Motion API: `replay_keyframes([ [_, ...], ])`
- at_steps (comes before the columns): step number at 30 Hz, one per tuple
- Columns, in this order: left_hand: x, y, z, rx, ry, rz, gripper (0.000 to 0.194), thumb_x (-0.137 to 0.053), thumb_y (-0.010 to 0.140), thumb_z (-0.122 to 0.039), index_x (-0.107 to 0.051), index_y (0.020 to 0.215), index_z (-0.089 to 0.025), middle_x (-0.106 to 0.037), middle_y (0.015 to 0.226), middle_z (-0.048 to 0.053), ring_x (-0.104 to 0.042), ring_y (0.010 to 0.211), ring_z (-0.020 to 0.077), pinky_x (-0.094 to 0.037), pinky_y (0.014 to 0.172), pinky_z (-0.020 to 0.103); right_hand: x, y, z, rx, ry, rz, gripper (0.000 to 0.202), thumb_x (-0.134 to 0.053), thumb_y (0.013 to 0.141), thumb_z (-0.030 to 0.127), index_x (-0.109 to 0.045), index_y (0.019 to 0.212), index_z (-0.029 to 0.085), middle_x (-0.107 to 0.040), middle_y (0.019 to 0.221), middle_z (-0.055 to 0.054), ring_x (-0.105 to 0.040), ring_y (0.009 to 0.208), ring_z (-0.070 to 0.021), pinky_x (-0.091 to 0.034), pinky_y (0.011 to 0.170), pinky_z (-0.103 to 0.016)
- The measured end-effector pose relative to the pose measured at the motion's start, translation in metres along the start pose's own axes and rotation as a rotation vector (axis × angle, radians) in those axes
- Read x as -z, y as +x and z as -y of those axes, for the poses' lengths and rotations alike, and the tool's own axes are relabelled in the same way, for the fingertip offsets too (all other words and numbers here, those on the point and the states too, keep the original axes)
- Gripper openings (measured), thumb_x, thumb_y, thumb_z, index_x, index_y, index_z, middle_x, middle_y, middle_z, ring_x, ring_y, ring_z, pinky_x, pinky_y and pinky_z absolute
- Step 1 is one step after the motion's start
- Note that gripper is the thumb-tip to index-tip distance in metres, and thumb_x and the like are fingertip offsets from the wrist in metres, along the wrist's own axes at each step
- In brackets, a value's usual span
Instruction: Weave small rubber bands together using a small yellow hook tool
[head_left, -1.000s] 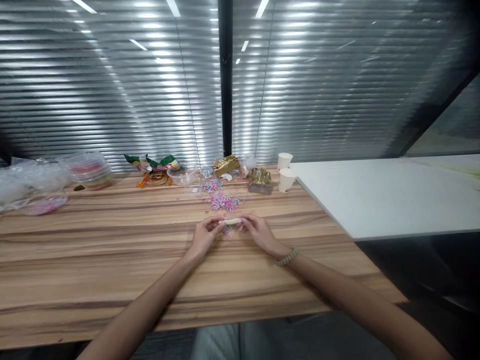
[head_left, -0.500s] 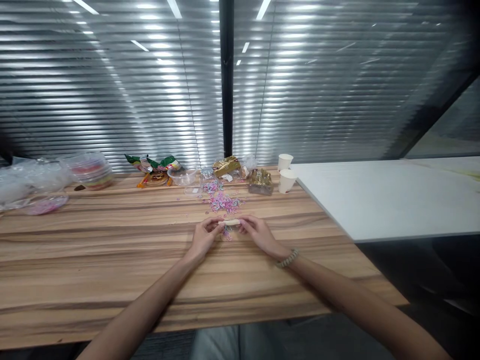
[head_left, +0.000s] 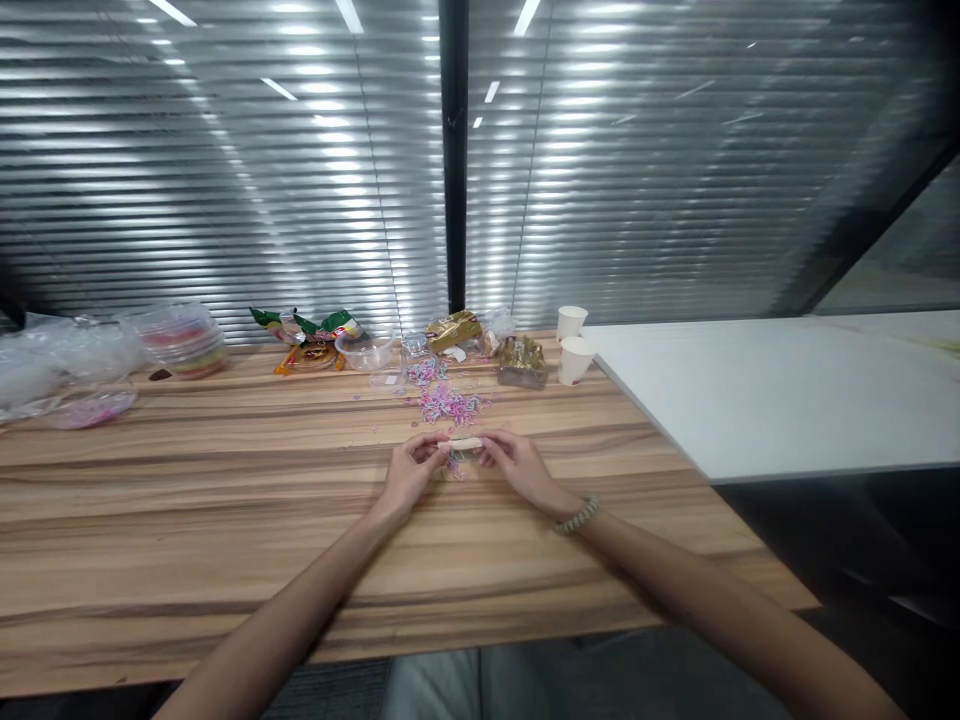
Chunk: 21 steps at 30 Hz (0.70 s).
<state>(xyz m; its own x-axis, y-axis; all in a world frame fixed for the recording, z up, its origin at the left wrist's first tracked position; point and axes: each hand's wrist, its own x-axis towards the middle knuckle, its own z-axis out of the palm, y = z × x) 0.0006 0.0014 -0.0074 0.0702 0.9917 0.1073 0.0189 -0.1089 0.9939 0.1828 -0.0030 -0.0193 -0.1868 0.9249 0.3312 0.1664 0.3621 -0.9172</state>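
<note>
Head view: pale stick-like piece (head_left: 463,444) at frame centre, slightly below mid-height, lying crosswise between both hands. Left hand (head_left: 407,475) pinches its left end, thumb against fingers; right hand (head_left: 523,468) pinches the right end likewise. Change over the last second: practically none; grip, hands and piece match the earlier pictures, apart from slight frame shift. Reading: a steady two-handed hold, work in hand not visibly advanced. Small pastel bits (head_left: 455,468) show just below the piece; larger pastel pile (head_left: 448,403) just above it, unchanged. Paper cup (head_left: 576,360) right of upper centre. Material of piece: cannot tell.
</note>
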Motion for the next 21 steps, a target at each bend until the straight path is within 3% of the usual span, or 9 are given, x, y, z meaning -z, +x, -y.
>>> replay_keyframes([
  [21, 0.0008, 0.0, 0.0009, -0.017, 0.033, 0.009, 0.031, -0.072, 0.06, -0.034, -0.066, 0.082, -0.013, -0.068, 0.076, 0.007, -0.061, 0.067, 0.0169, -0.047, 0.063, 0.025, 0.0, 0.001, -0.0054, -0.07, 0.159, 0.013, 0.031, -0.056, 0.076, 0.037, -0.059, 0.093, 0.012, -0.061, 0.078, -0.007, -0.059, 0.066, -0.014, -0.049, 0.066, -0.028],
])
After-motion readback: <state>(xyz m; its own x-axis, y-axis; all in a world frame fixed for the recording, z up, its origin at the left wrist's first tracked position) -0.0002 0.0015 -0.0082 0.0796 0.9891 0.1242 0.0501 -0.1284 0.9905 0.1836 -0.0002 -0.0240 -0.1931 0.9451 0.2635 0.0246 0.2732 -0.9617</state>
